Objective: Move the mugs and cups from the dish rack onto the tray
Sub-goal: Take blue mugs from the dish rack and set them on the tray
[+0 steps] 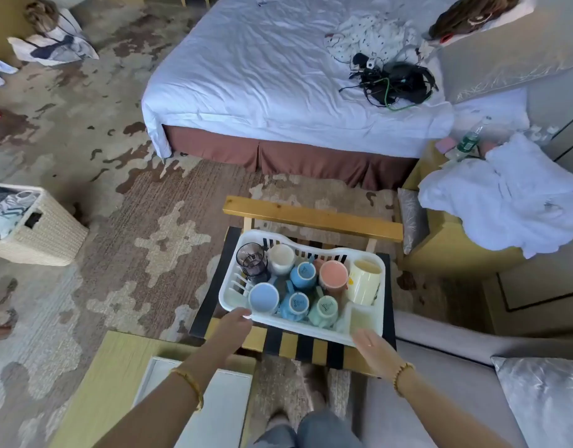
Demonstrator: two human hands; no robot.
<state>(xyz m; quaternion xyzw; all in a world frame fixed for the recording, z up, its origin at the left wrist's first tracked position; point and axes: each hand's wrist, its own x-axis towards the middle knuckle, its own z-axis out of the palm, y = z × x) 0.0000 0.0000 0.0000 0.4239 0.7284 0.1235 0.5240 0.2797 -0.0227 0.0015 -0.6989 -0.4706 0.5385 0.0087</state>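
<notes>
A white dish rack (366, 321) sits on a wooden luggage stand with black straps (211, 286). Inside stand several cups: a dark glass cup (252, 260), a white mug (281, 257), a pale blue mug (263, 298), blue mugs (303, 273), a pink mug (333, 274), a green mug (324, 310) and a tall cream cup (364, 281). My left hand (235, 323) grips the rack's near left rim. My right hand (371, 345) lies with straight fingers against the near right rim. A white tray (220, 412) lies on the yellow-green table below my left arm.
A bed (278, 76) with cables on it fills the far side. A wicker basket (42, 234) stands at the left, a yellow cabinet with white towels (505, 202) at the right, and a grey sofa with a cushion (543, 399) at the lower right.
</notes>
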